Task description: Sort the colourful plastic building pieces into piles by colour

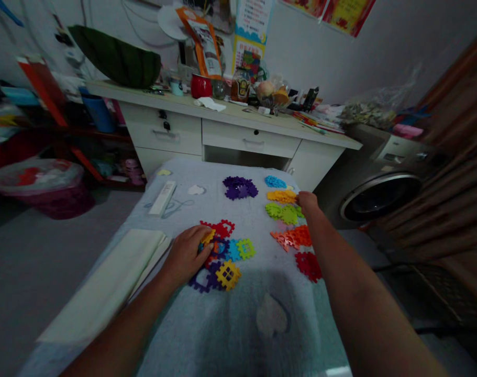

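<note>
My left hand (pixel 186 255) is closed around the edge of a yellow toothed plastic building piece (pixel 209 237), thumb and fingers on either side. Beneath and beside it lies a mixed pile with a red piece (pixel 224 228), a light blue one (pixel 233 250), a green window piece (pixel 245 249) and a yellow window piece (pixel 228 275). My right hand (pixel 308 202) is closed at the right end of the yellow-orange stack (pixel 281 196); its fingertips are mostly hidden. Near it are a blue stack (pixel 275 181), green pieces (pixel 284 212), orange pieces (pixel 293 237) and red pieces (pixel 309 266).
Purple pieces (pixel 240 187) lie toward the far side of the cloth-covered table (pixel 262 319). On the left are a white box (pixel 163 198) and a folded pale cloth (pixel 104 285). A white drawer desk (pixel 238 137) stands behind, a washing machine (pixel 375 180) at right.
</note>
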`<control>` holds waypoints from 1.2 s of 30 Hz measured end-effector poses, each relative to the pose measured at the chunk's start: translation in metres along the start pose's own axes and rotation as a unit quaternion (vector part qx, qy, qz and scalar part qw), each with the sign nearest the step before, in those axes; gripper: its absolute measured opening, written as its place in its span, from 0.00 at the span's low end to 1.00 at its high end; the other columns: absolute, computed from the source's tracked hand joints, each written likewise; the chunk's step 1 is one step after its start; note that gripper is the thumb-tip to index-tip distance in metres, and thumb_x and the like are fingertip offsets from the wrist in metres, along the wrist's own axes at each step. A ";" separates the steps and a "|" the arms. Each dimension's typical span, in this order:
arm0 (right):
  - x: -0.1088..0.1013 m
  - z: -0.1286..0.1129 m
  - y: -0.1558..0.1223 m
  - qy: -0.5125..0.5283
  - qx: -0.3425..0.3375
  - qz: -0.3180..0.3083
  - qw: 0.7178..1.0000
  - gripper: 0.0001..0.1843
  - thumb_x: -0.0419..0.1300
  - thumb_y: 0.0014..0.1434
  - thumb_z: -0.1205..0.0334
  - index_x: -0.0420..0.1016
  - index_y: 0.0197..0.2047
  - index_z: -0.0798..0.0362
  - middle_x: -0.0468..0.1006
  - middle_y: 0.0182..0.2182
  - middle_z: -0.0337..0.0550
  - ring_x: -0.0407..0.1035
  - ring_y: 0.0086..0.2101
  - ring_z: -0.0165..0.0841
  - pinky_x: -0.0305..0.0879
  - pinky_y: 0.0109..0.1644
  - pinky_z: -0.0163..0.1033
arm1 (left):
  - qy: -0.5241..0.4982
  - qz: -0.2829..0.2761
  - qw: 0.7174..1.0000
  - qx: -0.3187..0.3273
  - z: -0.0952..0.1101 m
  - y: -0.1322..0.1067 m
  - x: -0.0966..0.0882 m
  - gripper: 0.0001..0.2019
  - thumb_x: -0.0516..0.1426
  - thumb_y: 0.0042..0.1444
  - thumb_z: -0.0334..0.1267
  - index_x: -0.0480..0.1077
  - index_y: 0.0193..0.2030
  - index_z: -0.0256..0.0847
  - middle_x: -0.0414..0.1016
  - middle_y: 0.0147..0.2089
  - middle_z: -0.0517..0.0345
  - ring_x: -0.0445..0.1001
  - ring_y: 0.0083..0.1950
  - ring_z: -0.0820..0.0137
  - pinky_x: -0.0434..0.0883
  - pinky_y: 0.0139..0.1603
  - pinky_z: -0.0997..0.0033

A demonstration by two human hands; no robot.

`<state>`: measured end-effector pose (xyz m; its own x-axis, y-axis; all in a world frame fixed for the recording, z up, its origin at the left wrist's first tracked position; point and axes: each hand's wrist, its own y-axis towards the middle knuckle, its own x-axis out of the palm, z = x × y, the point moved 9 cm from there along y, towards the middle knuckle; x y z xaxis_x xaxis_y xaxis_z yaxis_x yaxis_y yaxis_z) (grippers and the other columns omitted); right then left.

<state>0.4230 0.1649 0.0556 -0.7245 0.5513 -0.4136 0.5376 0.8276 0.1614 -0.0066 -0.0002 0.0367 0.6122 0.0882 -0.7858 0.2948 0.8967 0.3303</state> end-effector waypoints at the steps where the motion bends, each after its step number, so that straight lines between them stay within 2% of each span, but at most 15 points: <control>1: -0.005 0.001 -0.003 -0.002 0.007 0.013 1.000 0.05 0.62 0.42 0.69 0.70 0.23 0.51 0.65 0.17 0.35 0.67 0.21 0.32 0.64 0.25 0.35 | -0.001 -0.001 1.000 0.000 0.000 0.000 0.000 0.17 0.51 0.62 0.45 0.69 0.53 0.41 0.73 0.55 0.49 0.70 0.57 0.58 0.66 0.59 0.55; 5: -0.021 -0.002 -0.021 0.007 0.044 0.057 0.997 0.05 0.60 0.43 0.67 0.73 0.27 0.52 0.71 0.22 0.38 0.68 0.24 0.31 0.64 0.28 0.35 | -0.002 0.002 1.000 0.003 0.002 0.000 -0.001 0.17 0.51 0.61 0.44 0.69 0.53 0.41 0.74 0.54 0.49 0.71 0.56 0.58 0.66 0.58 0.55; 7: -0.017 -0.013 -0.037 0.026 0.038 0.040 0.998 0.08 0.59 0.43 0.66 0.74 0.30 0.53 0.75 0.26 0.39 0.69 0.26 0.30 0.65 0.30 0.35 | -0.004 0.009 1.000 0.004 0.002 -0.001 -0.001 0.16 0.51 0.61 0.44 0.69 0.52 0.41 0.74 0.54 0.49 0.71 0.56 0.58 0.66 0.58 0.55; 9: 0.000 -0.031 -0.060 0.062 0.010 -0.023 0.998 0.10 0.60 0.44 0.65 0.75 0.33 0.53 0.76 0.30 0.39 0.70 0.29 0.29 0.66 0.33 0.34 | -0.004 0.013 1.000 0.003 0.002 -0.001 -0.001 0.16 0.51 0.61 0.43 0.69 0.53 0.41 0.74 0.55 0.49 0.70 0.57 0.58 0.66 0.59 0.54; 11: 0.025 -0.054 -0.093 0.092 -0.036 -0.125 0.987 0.10 0.60 0.45 0.63 0.74 0.34 0.53 0.77 0.31 0.39 0.70 0.31 0.29 0.66 0.35 0.34 | -0.001 0.013 1.000 -0.001 0.002 -0.001 -0.002 0.17 0.51 0.61 0.44 0.69 0.53 0.41 0.73 0.55 0.49 0.70 0.57 0.58 0.66 0.59 0.53; 14: 0.062 -0.082 -0.155 0.073 -0.110 -0.270 0.954 0.10 0.61 0.49 0.60 0.74 0.36 0.53 0.77 0.32 0.39 0.70 0.32 0.30 0.67 0.38 0.36 | 0.003 0.010 1.000 -0.005 0.003 -0.001 -0.002 0.17 0.52 0.60 0.43 0.70 0.53 0.40 0.73 0.55 0.48 0.70 0.56 0.57 0.66 0.58 0.53; 16: 0.080 -0.093 -0.197 0.018 -0.165 -0.343 0.925 0.10 0.60 0.53 0.60 0.75 0.38 0.53 0.77 0.33 0.40 0.70 0.33 0.31 0.67 0.40 0.38 | 0.003 0.010 1.000 -0.005 0.004 0.000 -0.003 0.16 0.52 0.60 0.42 0.70 0.52 0.41 0.74 0.54 0.49 0.71 0.56 0.58 0.67 0.58 0.55; 19: 0.094 -0.101 -0.245 -0.079 -0.250 -0.394 0.881 0.11 0.61 0.55 0.62 0.75 0.43 0.54 0.77 0.40 0.44 0.71 0.40 0.34 0.66 0.48 0.42 | -0.002 0.012 1.000 0.000 0.006 0.000 -0.004 0.14 0.53 0.59 0.41 0.69 0.51 0.42 0.74 0.53 0.51 0.71 0.54 0.59 0.67 0.57 0.56; 21: 0.096 -0.105 -0.266 -0.134 -0.302 -0.410 0.850 0.15 0.63 0.55 0.63 0.75 0.47 0.54 0.76 0.45 0.48 0.69 0.46 0.36 0.64 0.54 0.45 | -0.006 0.015 1.000 0.003 0.006 0.000 -0.005 0.14 0.53 0.59 0.40 0.69 0.51 0.42 0.74 0.53 0.51 0.71 0.54 0.59 0.67 0.57 0.56; 24: 0.095 -0.103 -0.282 -0.207 -0.336 -0.436 0.809 0.26 0.66 0.52 0.60 0.71 0.54 0.58 0.72 0.51 0.54 0.65 0.52 0.42 0.59 0.59 0.49 | -0.011 0.016 1.000 0.005 0.008 0.000 -0.006 0.14 0.53 0.59 0.39 0.69 0.51 0.41 0.74 0.52 0.50 0.71 0.54 0.60 0.67 0.57 0.56; 27: 0.092 -0.095 -0.286 -0.249 -0.328 -0.455 0.790 0.35 0.68 0.49 0.60 0.67 0.60 0.59 0.69 0.54 0.57 0.63 0.54 0.44 0.58 0.61 0.50 | -0.012 0.012 1.000 0.004 0.008 0.000 -0.006 0.14 0.53 0.59 0.39 0.69 0.51 0.40 0.74 0.52 0.49 0.72 0.53 0.59 0.68 0.56 0.55; 32: 0.088 -0.086 -0.278 -0.245 -0.316 -0.448 0.800 0.31 0.65 0.50 0.66 0.68 0.58 0.57 0.70 0.52 0.53 0.64 0.52 0.40 0.60 0.59 0.46 | -0.007 0.008 1.000 0.004 0.007 0.000 -0.005 0.15 0.53 0.60 0.40 0.68 0.51 0.39 0.74 0.52 0.49 0.71 0.54 0.59 0.68 0.56 0.55; 36: 0.087 -0.083 -0.273 -0.223 -0.315 -0.445 0.808 0.29 0.65 0.51 0.64 0.69 0.57 0.58 0.71 0.50 0.52 0.65 0.51 0.40 0.61 0.58 0.46 | -0.007 0.017 1.000 0.006 0.007 0.000 -0.006 0.13 0.53 0.60 0.40 0.68 0.51 0.42 0.74 0.52 0.51 0.72 0.53 0.60 0.68 0.56 0.56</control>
<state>0.1776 -0.0046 0.0502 -0.4000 -0.2672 -0.8767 -0.5386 0.8425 -0.0110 -0.0047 -0.0041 0.0451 0.6317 0.1126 -0.7670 0.2830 0.8876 0.3633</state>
